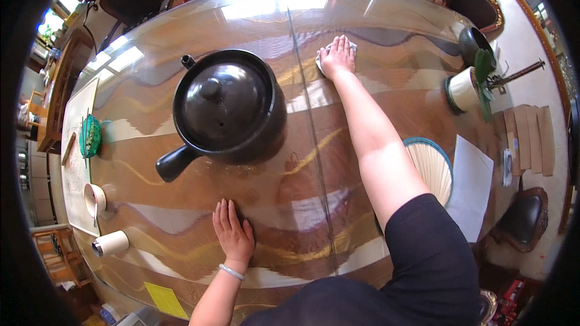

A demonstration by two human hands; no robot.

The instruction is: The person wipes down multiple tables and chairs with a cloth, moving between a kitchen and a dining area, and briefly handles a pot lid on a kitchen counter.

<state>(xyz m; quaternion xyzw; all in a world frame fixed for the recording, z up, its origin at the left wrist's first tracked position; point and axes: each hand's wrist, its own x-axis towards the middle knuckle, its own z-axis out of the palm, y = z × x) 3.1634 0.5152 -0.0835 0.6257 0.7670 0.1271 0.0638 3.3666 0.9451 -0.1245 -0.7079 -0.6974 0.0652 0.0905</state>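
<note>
My right hand (pixel 338 58) is pressed flat on a crumpled pale cloth (pixel 321 61), far out over the glass-topped table (pixel 253 231). Bits of the cloth show around the fingers and palm. My left hand (pixel 233 233) rests palm down on the near part of the table, holding nothing, with its thumb apart from the fingers. A light bangle circles that wrist. Between the hands, to the left, stands a large black clay pot (pixel 226 104) with its lid on. Its thick side handle (pixel 174 164) points towards me, and a short spout sticks out on the far left.
At left are a white board (pixel 74 190), a green container (pixel 90 136) with chopsticks across it, a bowl (pixel 94 199) and a white cup (pixel 111 243) on its side. Yellow paper (pixel 165 299) lies near me. At right stand a potted plant (pixel 461 89), a round woven mat (pixel 430 163) and white paper (pixel 469 190).
</note>
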